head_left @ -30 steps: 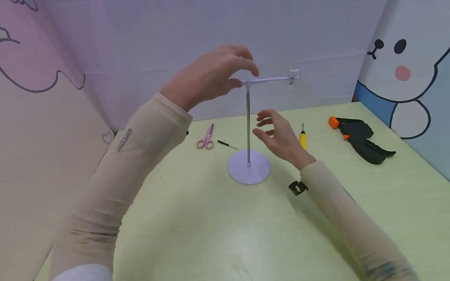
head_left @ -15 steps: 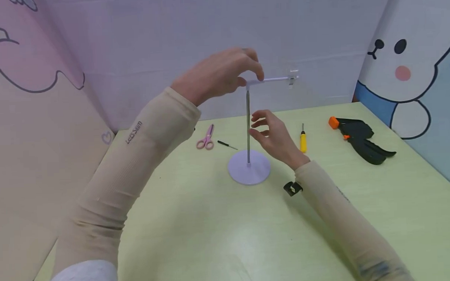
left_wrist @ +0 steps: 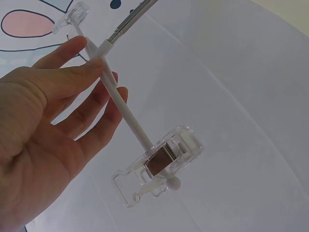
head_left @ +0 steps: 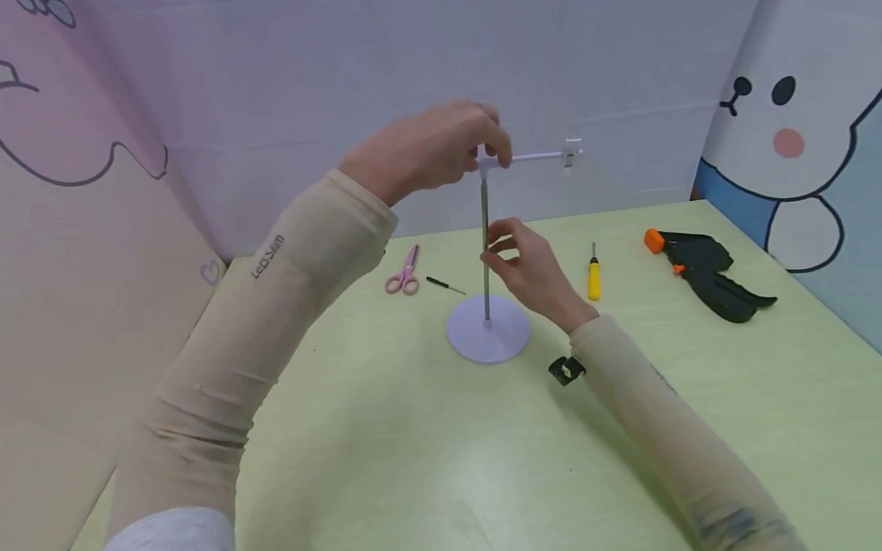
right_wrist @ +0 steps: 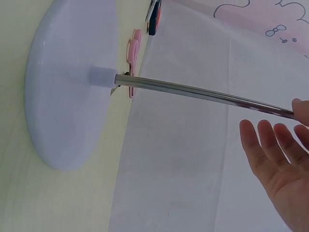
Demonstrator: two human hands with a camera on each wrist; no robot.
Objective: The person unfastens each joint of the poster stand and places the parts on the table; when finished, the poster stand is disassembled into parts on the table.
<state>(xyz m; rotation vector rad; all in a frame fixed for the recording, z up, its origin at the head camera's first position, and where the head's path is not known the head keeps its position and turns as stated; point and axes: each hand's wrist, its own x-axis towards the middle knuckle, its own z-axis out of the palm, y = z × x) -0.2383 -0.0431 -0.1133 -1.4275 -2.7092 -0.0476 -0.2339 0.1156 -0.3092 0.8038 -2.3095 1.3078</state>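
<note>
A sign-clip stand rises from a round lilac base (head_left: 488,329) on a metal pole (right_wrist: 193,92). Its white crossbar (left_wrist: 128,113) carries a clear plastic clip (left_wrist: 159,164) at one end and another clear clip (head_left: 572,151) at the other. My left hand (head_left: 437,150) pinches the crossbar at the joint on top of the pole, its thumb and forefinger around it and the other fingers bent behind the bar. Lower down, my right hand (head_left: 531,264) pinches the pole between thumb and forefinger, while its other fingers stay loosely spread beside it.
Pink scissors (head_left: 407,273) and a small black screwdriver (head_left: 444,284) lie left of the base. To the right are a yellow-handled screwdriver (head_left: 593,278) and a black clamp with orange tips (head_left: 707,270). A light wall hanging (head_left: 259,87) stands behind the table (head_left: 389,456).
My left hand has moved slightly right and closed its fingers down onto the crossbar joint. My right hand has moved left from beside the pole until it holds the pole.
</note>
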